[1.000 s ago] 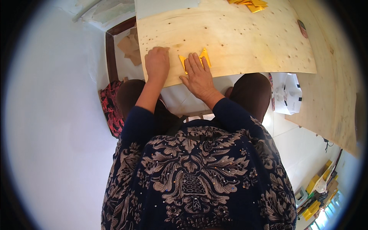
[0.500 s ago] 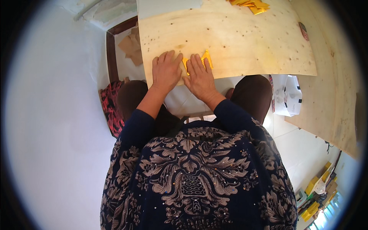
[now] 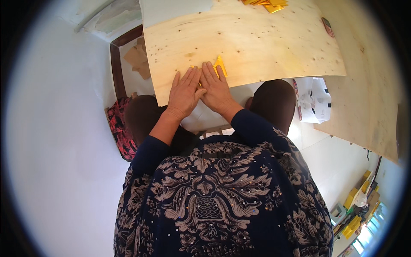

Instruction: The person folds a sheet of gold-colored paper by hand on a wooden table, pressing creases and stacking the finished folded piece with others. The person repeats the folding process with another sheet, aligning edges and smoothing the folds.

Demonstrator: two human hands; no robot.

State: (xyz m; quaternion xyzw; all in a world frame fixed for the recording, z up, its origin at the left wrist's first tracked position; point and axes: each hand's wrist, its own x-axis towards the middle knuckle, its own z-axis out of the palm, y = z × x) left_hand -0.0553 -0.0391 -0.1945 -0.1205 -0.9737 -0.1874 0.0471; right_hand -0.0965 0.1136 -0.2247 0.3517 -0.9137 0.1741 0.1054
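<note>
A piece of shiny gold foil paper [image 3: 221,67], folded with a pointed corner, lies at the near edge of the wooden board [image 3: 248,51]. My left hand [image 3: 185,92] rests flat over its left part, fingers stretched out. Beside it my right hand [image 3: 216,89] presses flat on the paper's middle, its fingers also straight. The two hands touch at the thumbs and fingertips. Most of the paper is hidden under them; the pointed right end shows past my right fingers.
More folded gold papers [image 3: 269,5] lie at the board's far edge. A small red and dark device [image 3: 328,27] sits at the far right. Brown paper [image 3: 138,59] lies beyond the board's left side. A white plastic bag [image 3: 316,100] stands below its right edge, near my knee.
My left hand has slid right onto the paper, against my right hand, and its fingers have straightened. The whole view has shifted slightly.
</note>
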